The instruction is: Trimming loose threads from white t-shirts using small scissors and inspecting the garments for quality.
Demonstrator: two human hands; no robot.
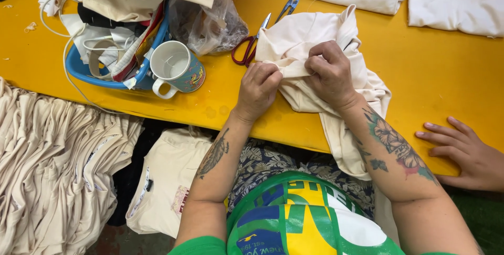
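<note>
1. We note a yellow table [436,71], with a stack of cream garments [52,171] below its near left edge.
2. A cream garment [315,50] lies bunched at the table's centre, its lower part hanging over the near edge.
3. A blue basket [86,71] of oddments sits far left, a mug [176,68] just beside it.
4. Our left hand [257,89] pinches a fold of the garment; our right hand [331,74] clenches the same fold.
5. Red-handled scissors [251,45] lie just left of the garment.
6. Another person's hand [464,152] rests flat at the near right.
</note>
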